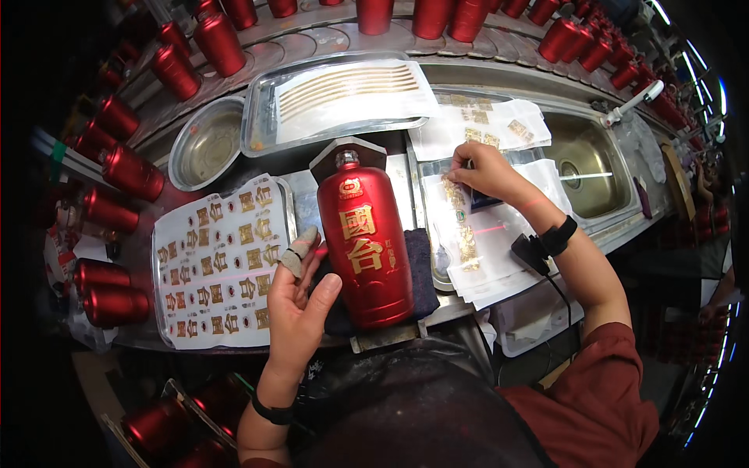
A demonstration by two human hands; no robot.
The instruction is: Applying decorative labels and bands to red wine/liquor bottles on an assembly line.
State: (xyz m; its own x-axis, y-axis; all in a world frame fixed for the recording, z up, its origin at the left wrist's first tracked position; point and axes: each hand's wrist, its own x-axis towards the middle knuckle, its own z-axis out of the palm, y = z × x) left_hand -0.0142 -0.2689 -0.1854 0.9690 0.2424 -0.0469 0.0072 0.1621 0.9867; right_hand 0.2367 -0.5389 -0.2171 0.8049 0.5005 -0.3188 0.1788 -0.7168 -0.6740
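A red metallic bottle [367, 249] with raised gold characters lies tilted back on a dark folded cloth [424, 269] in front of me. My left hand [298, 300] is at the bottle's left side, thumb and fingers apart, with pale covers on some fingertips. Whether it touches the bottle is hard to tell. Over to the right, my right hand [488, 171] pinches at the top of a white sheet [491, 265] bearing a strip of small gold decals [466, 242]. What lies between those fingertips is hidden.
Left of the bottle, a tray holds a white sheet of gold decals [218, 265]. Beyond stand a metal bowl [207, 144] and a tray [261, 117] with gold strips on paper. A sink [585, 168] is at the right. Red bottles [218, 43] line a curved conveyor [312, 39].
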